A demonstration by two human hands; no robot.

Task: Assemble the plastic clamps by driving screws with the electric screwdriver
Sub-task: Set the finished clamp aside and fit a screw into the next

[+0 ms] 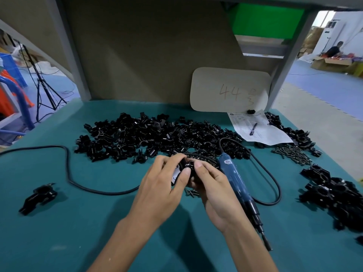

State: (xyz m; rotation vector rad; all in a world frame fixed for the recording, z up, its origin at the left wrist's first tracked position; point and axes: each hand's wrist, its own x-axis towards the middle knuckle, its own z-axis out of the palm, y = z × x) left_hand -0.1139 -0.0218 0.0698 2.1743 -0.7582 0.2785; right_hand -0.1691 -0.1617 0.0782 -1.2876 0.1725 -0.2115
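Observation:
My left hand (163, 181) and my right hand (208, 181) meet at the table's middle and together hold a small black plastic clamp part (188, 166), fingers curled round it. The blue electric screwdriver (235, 181) lies on the green table just right of my right hand, its bit pointing toward me, and neither hand is on it. A few loose screws (191, 192) lie under my hands. A big pile of black clamp parts (157, 136) spreads behind my hands. More screws (294, 154) lie in a heap at the right.
The screwdriver's black cable (67, 169) loops across the left of the green table (78, 232). One assembled clamp (39, 197) lies at the left, and a stack of them (337, 195) at the right. A paper sheet with a pen (255, 128) and a card marked 44 (229, 90) stand behind.

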